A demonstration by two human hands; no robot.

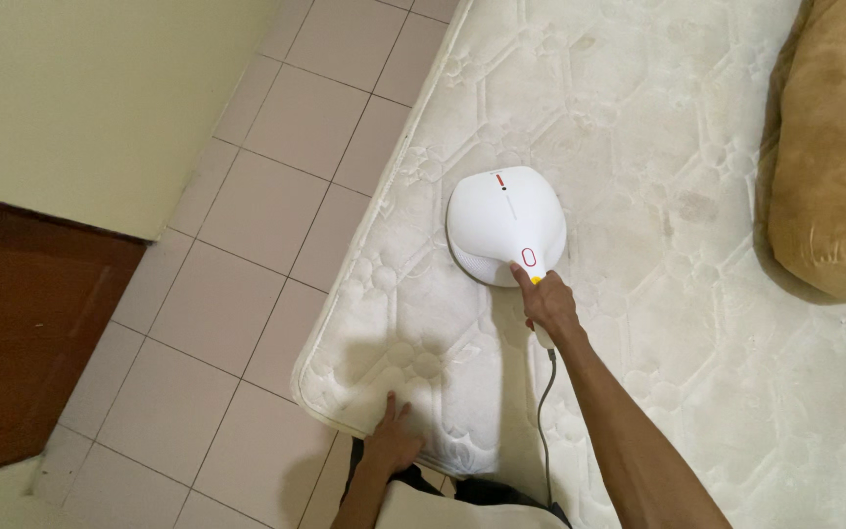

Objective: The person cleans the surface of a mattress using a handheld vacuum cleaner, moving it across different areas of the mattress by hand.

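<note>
Right hand (548, 304) wrapped tight round the handle of a white mattress vacuum (506, 223), vacuum flat on the bare quilted mattress (658, 323), grey cord (543, 421) trailing back, left hand (391, 443) spread open, pressing the mattress corner, tan pillow (834, 157) far right, tiled floor (247, 294) left.

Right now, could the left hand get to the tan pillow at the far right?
Probably not without shifting: the left hand rests flat on the mattress corner, and the tan pillow lies far across it.
</note>
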